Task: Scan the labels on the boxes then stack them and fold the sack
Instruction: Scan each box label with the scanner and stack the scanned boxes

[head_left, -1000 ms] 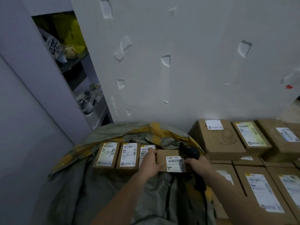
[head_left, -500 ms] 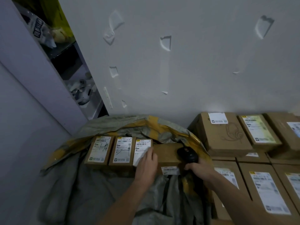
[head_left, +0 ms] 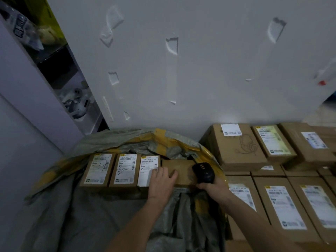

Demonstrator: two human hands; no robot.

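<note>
Placement of the plain brown cardboard box [head_left: 179, 167] at the right end of the row is judged to be the step in hand. It is pressed from above by the left hand [head_left: 161, 180], whose fingers lie flat and spread, partly over the white label of the neighbouring box; nothing is gripped by it. A black handheld barcode scanner [head_left: 203, 172] is clasped in the right hand [head_left: 213, 188], fingers curled round its handle, with its head over the box's right end.

For a clean result, the box should be pushed flush against the three label-up brown boxes [head_left: 125, 170] beside it and its edges squared before the palm is lifted (no label is seen on its top face, so which face carries one cannot be told).

The row rests on a crumpled grey woven sack with yellow stripes [head_left: 109, 215], a soft, uneven bed, so any stack is better built on firmer ground. To the right, larger labelled brown cartons [head_left: 276, 206] are packed in tiers against a white wall [head_left: 200, 70] marked with peeled tape patches. At the left, an open shelf unit [head_left: 52, 55] holding bagged goods is dimly seen.
</note>
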